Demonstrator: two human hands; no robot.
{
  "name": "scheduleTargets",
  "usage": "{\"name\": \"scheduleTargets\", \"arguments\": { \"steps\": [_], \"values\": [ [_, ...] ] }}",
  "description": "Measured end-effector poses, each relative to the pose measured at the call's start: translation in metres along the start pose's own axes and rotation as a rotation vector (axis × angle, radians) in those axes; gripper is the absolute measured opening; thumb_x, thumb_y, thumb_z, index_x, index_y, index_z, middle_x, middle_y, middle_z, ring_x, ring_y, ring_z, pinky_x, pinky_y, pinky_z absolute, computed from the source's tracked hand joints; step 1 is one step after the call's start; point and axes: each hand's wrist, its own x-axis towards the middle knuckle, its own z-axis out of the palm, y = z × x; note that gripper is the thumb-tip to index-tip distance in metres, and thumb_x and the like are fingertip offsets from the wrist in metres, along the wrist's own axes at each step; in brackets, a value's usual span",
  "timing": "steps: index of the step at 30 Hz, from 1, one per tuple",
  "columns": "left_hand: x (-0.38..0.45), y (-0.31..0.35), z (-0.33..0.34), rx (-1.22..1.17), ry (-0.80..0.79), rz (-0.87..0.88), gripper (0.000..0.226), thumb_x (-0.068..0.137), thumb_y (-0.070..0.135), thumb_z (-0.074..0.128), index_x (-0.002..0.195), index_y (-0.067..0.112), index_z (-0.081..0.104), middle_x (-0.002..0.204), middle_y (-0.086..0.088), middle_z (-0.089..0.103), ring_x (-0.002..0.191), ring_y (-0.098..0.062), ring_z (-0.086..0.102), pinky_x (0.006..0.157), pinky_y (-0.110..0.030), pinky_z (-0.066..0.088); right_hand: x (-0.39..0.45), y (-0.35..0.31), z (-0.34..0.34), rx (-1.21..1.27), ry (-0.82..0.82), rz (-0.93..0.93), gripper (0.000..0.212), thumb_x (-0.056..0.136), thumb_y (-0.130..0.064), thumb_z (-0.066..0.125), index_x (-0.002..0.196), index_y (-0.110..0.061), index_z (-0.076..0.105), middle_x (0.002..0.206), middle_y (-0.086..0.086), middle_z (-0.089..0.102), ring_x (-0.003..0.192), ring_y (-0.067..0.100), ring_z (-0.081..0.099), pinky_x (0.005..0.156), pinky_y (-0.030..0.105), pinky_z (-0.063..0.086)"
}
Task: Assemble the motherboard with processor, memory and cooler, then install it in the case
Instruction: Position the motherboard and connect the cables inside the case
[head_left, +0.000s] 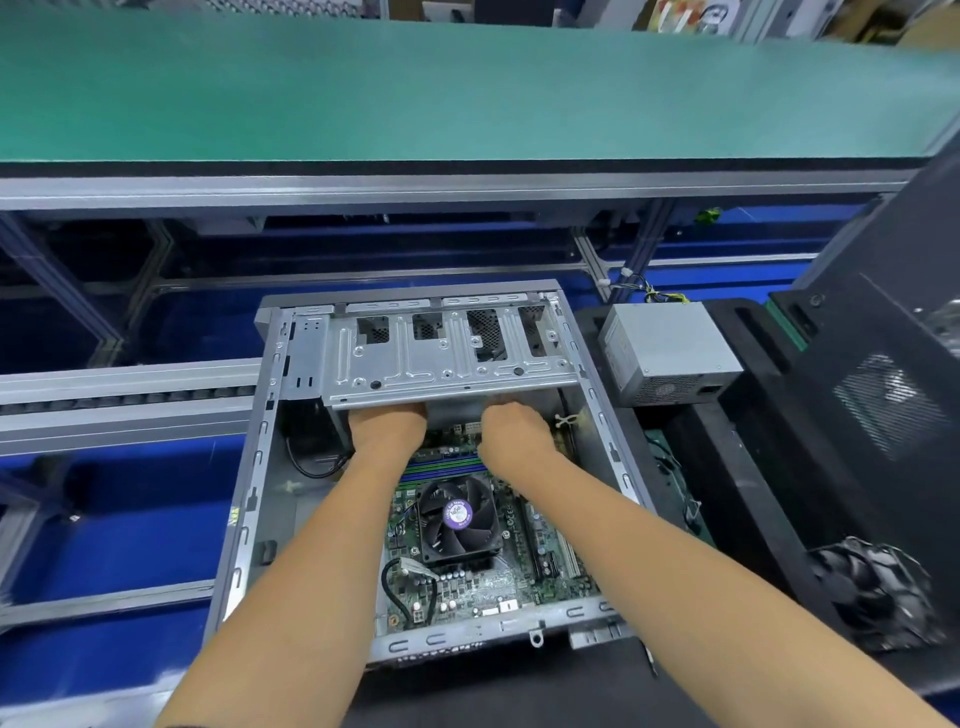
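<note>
Your board (483, 577) sits flat inside the case (249, 499), which lies open side up on the bench. It's a green PCB packed w/ small caps and connectors, near edge close to the case's near rail. The cooler (457, 519) is mounted mid-board: black square frame, dark fan blades, purple round label on the hub. Just beyond it run the mem slots (441, 465), blue and green strips lying across the board, partly under your wrists. A black cable (390, 587) loops over the board's near-left corner.

Your left hand (387, 421) reaches in at the far end of the board, fingers hidden under the drive bracket (447, 358), so can't tell if it's gripping anything. Your right hand (514, 434) is beside it, just apart, knuckles up and fingers curled downward at the board's far edge; what they meet is hidden, so its grip can't be told either.

The bracket is bare stamped metal w/ slots and holes, spanning the case's far end above both hands.

Right of the case, near but not touching: a grey PSU (670, 353) w/ its wire bundle at the far side. A black panel (883, 395) w/ a mesh vent leans further right, and a black fan (878, 592) lies at the near right.
</note>
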Motion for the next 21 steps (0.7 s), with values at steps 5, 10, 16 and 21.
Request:
{"name": "scheduleTargets", "arguments": {
  "steps": [5,10,16,21],
  "values": [
    [0.002,-0.003,0.008,-0.012,0.077,0.051,0.014,0.090,0.013,0.045,0.091,0.020,0.057,0.103,-0.009,0.065,0.094,-0.033,0.058,0.069,-0.030,0.037,0.010,0.001,0.007,0.030,-0.175,-0.080,0.039,0.102,-0.028,0.030,0.134,-0.010,0.045,0.138,0.016,0.047,0.119,0.034,0.051,0.096,0.044,0.040],
    [0.005,-0.002,0.012,-0.041,0.135,0.080,0.015,0.091,0.016,0.045,0.095,0.019,0.059,0.104,-0.008,0.065,0.098,-0.033,0.057,0.074,-0.031,0.038,0.016,0.003,0.007,0.051,-0.168,-0.050,0.050,0.101,-0.040,0.032,0.139,-0.009,0.040,0.142,0.014,0.042,0.122,0.033,0.049,0.100,0.042,0.040],
    [0.009,-0.004,0.015,-0.032,0.105,0.064,0.021,0.094,0.018,0.045,0.108,0.015,0.060,0.113,-0.010,0.063,0.108,-0.033,0.054,0.083,-0.033,0.038,0.019,0.001,0.006,0.000,-0.183,-0.035,0.058,0.101,-0.048,0.034,0.143,-0.008,0.036,0.148,0.017,0.033,0.131,0.034,0.040,0.108,0.045,0.031],
    [0.008,-0.002,0.020,-0.156,0.068,-0.016,0.018,0.093,0.016,0.047,0.106,0.016,0.059,0.116,-0.011,0.062,0.110,-0.033,0.052,0.086,-0.033,0.038,0.021,0.003,0.009,-0.040,-0.146,-0.050,0.057,0.100,-0.047,0.033,0.144,-0.010,0.034,0.149,0.013,0.033,0.136,0.030,0.032,0.113,0.047,0.019]
  ]
}}
